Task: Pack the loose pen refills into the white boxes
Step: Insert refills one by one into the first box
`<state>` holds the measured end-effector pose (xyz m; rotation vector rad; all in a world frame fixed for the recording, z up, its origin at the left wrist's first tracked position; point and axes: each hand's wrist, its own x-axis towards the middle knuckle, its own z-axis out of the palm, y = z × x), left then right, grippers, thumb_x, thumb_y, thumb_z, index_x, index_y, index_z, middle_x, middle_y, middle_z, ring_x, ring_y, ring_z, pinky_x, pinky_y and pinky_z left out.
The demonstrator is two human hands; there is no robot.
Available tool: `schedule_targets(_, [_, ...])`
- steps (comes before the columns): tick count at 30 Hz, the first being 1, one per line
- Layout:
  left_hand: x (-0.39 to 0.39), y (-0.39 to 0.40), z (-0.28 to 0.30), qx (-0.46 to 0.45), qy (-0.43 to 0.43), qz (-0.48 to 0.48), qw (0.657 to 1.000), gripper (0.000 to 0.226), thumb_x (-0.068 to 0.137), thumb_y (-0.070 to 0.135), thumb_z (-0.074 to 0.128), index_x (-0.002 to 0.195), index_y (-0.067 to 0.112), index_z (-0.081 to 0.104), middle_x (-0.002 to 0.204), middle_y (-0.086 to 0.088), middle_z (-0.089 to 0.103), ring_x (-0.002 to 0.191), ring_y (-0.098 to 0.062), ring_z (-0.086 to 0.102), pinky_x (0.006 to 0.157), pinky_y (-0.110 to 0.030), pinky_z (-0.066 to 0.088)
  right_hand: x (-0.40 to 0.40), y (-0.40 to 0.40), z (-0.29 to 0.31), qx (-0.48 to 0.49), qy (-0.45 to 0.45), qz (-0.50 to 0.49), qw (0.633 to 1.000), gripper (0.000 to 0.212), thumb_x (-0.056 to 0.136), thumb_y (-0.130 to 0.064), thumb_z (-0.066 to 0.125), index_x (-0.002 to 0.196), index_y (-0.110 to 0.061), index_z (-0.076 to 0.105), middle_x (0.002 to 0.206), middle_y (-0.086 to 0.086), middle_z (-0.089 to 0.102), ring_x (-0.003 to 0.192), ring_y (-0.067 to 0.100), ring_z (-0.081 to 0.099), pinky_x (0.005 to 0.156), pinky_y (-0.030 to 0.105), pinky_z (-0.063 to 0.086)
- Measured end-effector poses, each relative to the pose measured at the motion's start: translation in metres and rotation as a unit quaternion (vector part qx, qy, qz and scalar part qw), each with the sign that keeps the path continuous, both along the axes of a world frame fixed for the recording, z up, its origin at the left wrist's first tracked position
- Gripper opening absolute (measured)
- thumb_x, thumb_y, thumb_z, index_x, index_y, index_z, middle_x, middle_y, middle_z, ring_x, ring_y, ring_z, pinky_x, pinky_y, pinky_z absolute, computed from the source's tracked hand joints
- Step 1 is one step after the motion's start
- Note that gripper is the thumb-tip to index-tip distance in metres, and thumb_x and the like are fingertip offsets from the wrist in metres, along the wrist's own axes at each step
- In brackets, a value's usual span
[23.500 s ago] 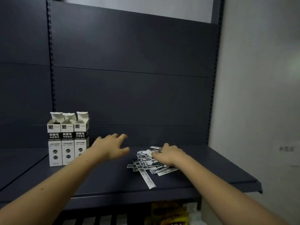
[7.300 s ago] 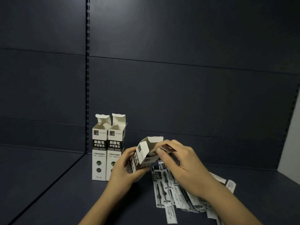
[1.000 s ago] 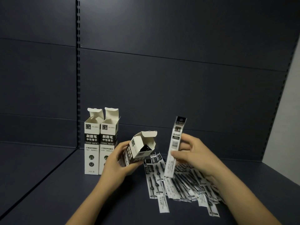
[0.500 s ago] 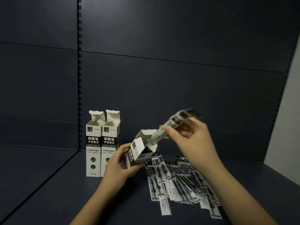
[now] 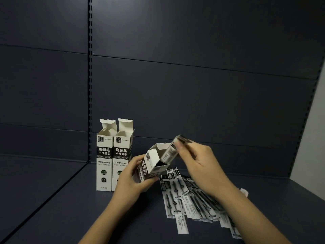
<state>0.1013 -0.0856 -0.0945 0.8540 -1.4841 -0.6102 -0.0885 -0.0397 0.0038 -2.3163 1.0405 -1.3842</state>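
Refill (image 5: 171,151) pinched by right hand (image 5: 198,162), long axis angled down-left into tilted box (image 5: 153,164) gripped by left hand (image 5: 131,180).

A white box (image 5: 151,166) with black lettering, top flaps open, is tilted in the left hand (image 5: 129,180). One packaged refill (image 5: 171,151) (blurred) slants into its mouth, pinched by the right hand (image 5: 198,164). Loose refills (image 5: 186,196) lie fanned beneath the right wrist. Two open boxes (image 5: 112,155) stand upright just beyond the left hand.
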Motion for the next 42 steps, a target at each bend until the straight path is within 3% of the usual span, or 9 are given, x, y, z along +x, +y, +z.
schedule_targets(5, [0.0, 0.0, 0.0, -0.003, 0.001, 0.003, 1.0, 0.06, 0.07, -0.003, 0.084, 0.117, 0.027, 0.06, 0.112, 0.016, 0.071, 0.106, 0.001, 0.066, 0.088, -0.01, 0.048, 0.003, -0.013, -0.007, -0.062, 0.01, -0.021, 0.998, 0.015, 0.097, -0.023, 0.061, 0.092, -0.015, 0.073, 0.084, -0.006, 0.071, 0.082, 0.01, 0.065, 0.072, 0.02, 0.049])
schedule_targets(8, [0.0, -0.001, 0.0, 0.0, 0.008, 0.001, 1.0, 0.061, 0.07, -0.003, 0.084, 0.118, 0.026, 0.06, 0.112, 0.015, 0.071, 0.106, 0.0, 0.066, 0.087, -0.01, 0.049, 0.005, -0.019, -0.012, -0.076, 0.014, -0.037, 0.996, 0.003, 0.092, -0.018, 0.069, 0.094, -0.02, 0.069, 0.084, -0.009, 0.071, 0.081, 0.01, 0.067, 0.071, 0.02, 0.052])
schedule_targets(14, [0.0, 0.0, -0.001, 0.001, 0.02, -0.005, 1.0, 0.061, 0.069, -0.006, 0.084, 0.118, 0.023, 0.06, 0.113, 0.012, 0.071, 0.106, -0.003, 0.067, 0.087, -0.011, 0.049, 0.007, -0.03, -0.019, -0.073, 0.092, -0.04, 0.992, 0.005, 0.096, -0.028, 0.061, 0.092, -0.026, 0.063, 0.082, -0.006, 0.068, 0.077, 0.009, 0.064, 0.07, 0.033, 0.052])
schedule_targets(18, [-0.001, 0.0, 0.0, -0.002, 0.018, -0.007, 1.0, 0.061, 0.07, -0.006, 0.084, 0.118, 0.023, 0.06, 0.113, 0.013, 0.071, 0.106, -0.002, 0.067, 0.088, -0.011, 0.049, 0.007, -0.026, -0.018, -0.033, 0.129, -0.025, 0.991, 0.026, 0.102, -0.04, 0.045, 0.084, -0.025, 0.058, 0.066, -0.009, 0.057, 0.059, 0.009, 0.05, 0.061, 0.037, 0.047])
schedule_targets(25, [-0.001, 0.0, 0.0, -0.009, 0.003, -0.007, 1.0, 0.06, 0.07, -0.005, 0.084, 0.118, 0.023, 0.061, 0.112, 0.014, 0.071, 0.107, -0.002, 0.066, 0.088, -0.012, 0.05, 0.013, -0.019, -0.011, 0.045, 0.203, -0.039, 0.977, 0.043, 0.102, -0.048, 0.034, 0.066, -0.025, 0.043, 0.062, -0.009, 0.049, 0.059, 0.009, 0.047, 0.063, 0.032, 0.043])
schedule_targets(29, [-0.001, 0.001, 0.0, -0.012, 0.007, -0.008, 1.0, 0.06, 0.069, -0.009, 0.083, 0.117, 0.02, 0.061, 0.111, 0.013, 0.071, 0.104, -0.001, 0.066, 0.086, -0.01, 0.049, 0.018, -0.018, -0.001, 0.054, 0.282, -0.052, 0.957, 0.027, 0.092, -0.04, 0.04, 0.08, -0.019, 0.051, 0.078, -0.003, 0.059, 0.075, 0.021, 0.057, 0.074, 0.042, 0.051])
schedule_targets(34, [-0.002, 0.0, 0.0, -0.007, 0.016, -0.014, 1.0, 0.06, 0.07, -0.011, 0.081, 0.117, 0.02, 0.061, 0.111, 0.009, 0.072, 0.103, -0.002, 0.067, 0.084, -0.01, 0.049, 0.022, -0.018, 0.007, 0.079, 0.35, -0.06, 0.931, 0.021, 0.085, -0.037, 0.045, 0.092, -0.022, 0.059, 0.089, -0.005, 0.062, 0.08, 0.019, 0.059, 0.078, 0.039, 0.051])
schedule_targets(39, [-0.001, -0.001, -0.001, -0.007, 0.013, -0.012, 1.0, 0.06, 0.069, -0.008, 0.083, 0.117, 0.02, 0.062, 0.111, 0.009, 0.072, 0.103, -0.002, 0.067, 0.084, -0.011, 0.049, 0.015, -0.018, 0.004, 0.075, 0.316, -0.045, 0.945, 0.036, 0.084, -0.029, 0.051, 0.119, -0.037, 0.053, 0.092, -0.009, 0.063, 0.067, 0.01, 0.054, 0.07, 0.037, 0.053])
schedule_targets(42, [-0.003, 0.001, 0.0, -0.005, 0.01, -0.017, 1.0, 0.059, 0.069, -0.006, 0.084, 0.116, 0.021, 0.062, 0.111, 0.01, 0.072, 0.102, -0.002, 0.068, 0.083, -0.01, 0.049, 0.01, -0.022, 0.0, 0.071, 0.289, -0.032, 0.954, 0.037, 0.084, -0.024, 0.052, 0.118, -0.04, 0.056, 0.078, -0.011, 0.06, 0.057, 0.008, 0.05, 0.064, 0.036, 0.052])
